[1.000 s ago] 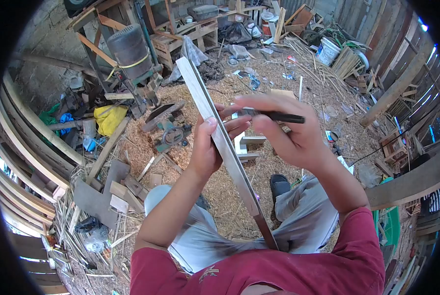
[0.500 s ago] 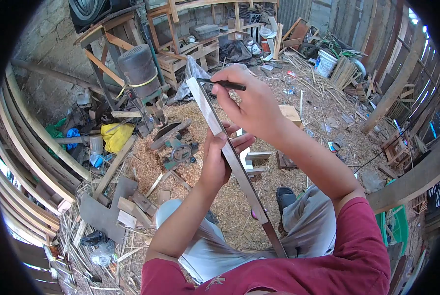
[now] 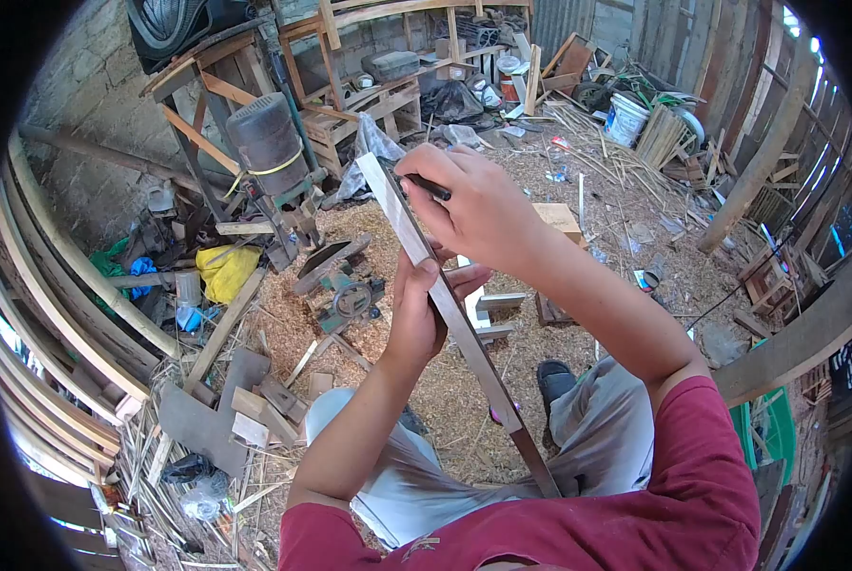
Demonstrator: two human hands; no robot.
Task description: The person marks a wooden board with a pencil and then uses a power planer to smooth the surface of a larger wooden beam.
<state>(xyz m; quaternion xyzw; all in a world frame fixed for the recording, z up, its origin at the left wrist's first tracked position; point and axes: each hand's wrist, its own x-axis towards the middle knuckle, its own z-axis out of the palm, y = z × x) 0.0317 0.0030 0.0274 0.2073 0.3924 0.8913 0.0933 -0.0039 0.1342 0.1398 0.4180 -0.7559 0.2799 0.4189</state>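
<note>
Above a floor [image 3: 454, 419] strewn with wood shavings and scraps, I grip a long, narrow wooden strip [image 3: 466, 338] in my left hand [image 3: 419, 300] and a black pen [image 3: 430, 186] in my right hand [image 3: 488, 205]. The strip slants across the view, its pale upper end out in front of me and its dark reddish-brown lower end down by my lap, between the legs of my light gray trousers [image 3: 602, 428]. My left hand is closed around the strip near its middle, the thumb pressed on the pale face and the other fingers reaching past the far side. My right hand, bent at the wrist, is pinched shut on the pen just beside the strip's upper end; the fingers hide the pen's tip, and I cannot tell whether it touches the wood. Beyond my left hand, a green power tool [image 3: 352, 303] sits among the shavings, with a gray motor [image 3: 266, 138] bound by a yellow strap rising behind it and a bright yellow sheet [image 3: 226, 273] lying off to the left. Under my right forearm, a light wooden block [image 3: 557, 217] rests on the ground, partly covered by the arm. A dark sandal [image 3: 556, 381] shows on my right foot, and a white bucket [image 3: 626, 119] stands farther back, near the wall of upright boards [image 3: 721, 76].
</note>
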